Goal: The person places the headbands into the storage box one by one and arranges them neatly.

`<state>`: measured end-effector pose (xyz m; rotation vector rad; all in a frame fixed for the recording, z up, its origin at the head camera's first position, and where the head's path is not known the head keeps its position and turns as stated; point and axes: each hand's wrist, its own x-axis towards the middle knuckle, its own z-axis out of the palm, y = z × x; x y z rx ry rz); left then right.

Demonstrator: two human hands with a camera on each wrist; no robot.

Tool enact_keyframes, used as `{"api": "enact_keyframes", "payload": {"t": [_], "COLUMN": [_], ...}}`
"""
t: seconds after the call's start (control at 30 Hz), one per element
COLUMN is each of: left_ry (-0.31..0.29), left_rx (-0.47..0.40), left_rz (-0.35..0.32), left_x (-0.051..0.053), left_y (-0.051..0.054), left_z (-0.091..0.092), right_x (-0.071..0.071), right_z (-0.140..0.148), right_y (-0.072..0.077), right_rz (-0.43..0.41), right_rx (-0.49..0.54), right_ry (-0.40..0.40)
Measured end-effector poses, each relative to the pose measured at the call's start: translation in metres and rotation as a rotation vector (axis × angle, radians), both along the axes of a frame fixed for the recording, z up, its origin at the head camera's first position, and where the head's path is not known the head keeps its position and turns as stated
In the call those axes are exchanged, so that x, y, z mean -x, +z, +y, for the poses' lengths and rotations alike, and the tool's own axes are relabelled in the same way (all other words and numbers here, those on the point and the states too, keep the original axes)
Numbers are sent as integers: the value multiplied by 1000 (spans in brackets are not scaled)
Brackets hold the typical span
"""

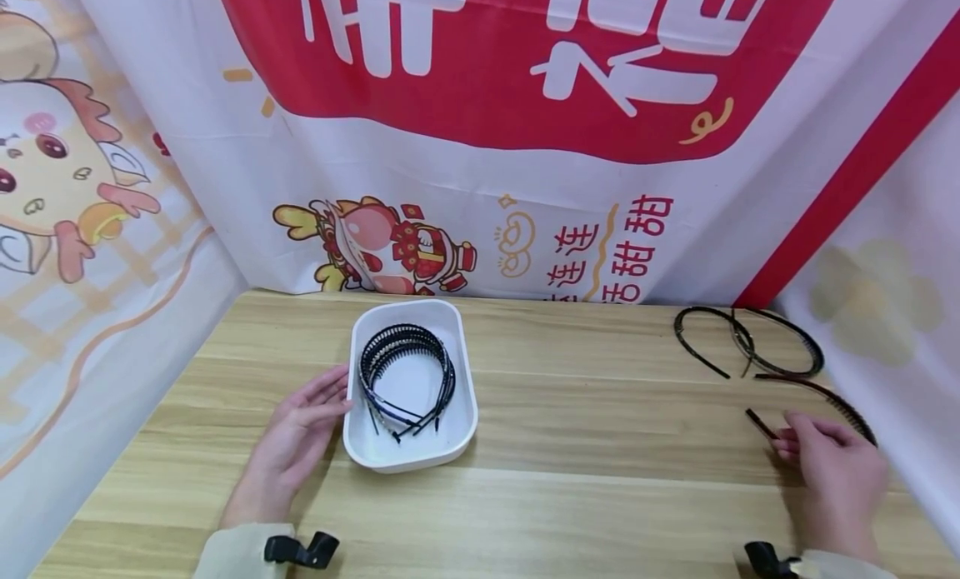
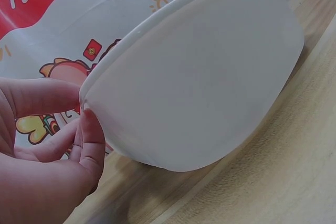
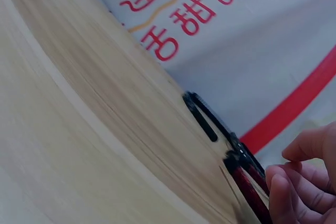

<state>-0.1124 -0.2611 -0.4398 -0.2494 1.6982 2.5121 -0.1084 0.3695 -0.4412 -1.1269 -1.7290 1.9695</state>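
A white plastic tub (image 1: 461, 421) stands on the table, with several black toothed headbands (image 1: 408, 337) inside, their ends crossing near the front. My left hand (image 1: 307, 425) rests fingertips against the tub's left side; the left wrist view shows the fingertips at the edge of the tub's wall (image 2: 194, 82). At the far right, my right hand (image 1: 836, 462) pinches a dark reddish-brown headband (image 1: 817, 387) near one end, which sticks out past the fingers. In the right wrist view, fingers partly hide this headband (image 3: 247, 187).
Two more dark headbands (image 1: 791, 371) overlap at the table's back right. A printed cloth (image 1: 525, 187) hangs along the back, and cloth also borders both sides. Bare wooden table (image 1: 600, 412) lies between the tub and the right hand.
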Motion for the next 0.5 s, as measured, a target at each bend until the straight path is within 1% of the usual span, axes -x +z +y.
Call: {"api": "enact_keyframes", "payload": {"t": [0.33, 0.4, 0.5], "left_ry": [7, 7, 7], "left_rx": [9, 6, 4], "left_rz": [-13, -14, -15], "left_x": [0, 0, 0], "left_y": [2, 2, 2], "left_z": [1, 2, 1], "right_x": [-11, -14, -16], "right_z": [22, 25, 28], "right_y": [2, 1, -1], "right_rz": [-39, -59, -102], "right_rx": [-37, -63, -136], "right_ry": [-74, -74, -56]}}
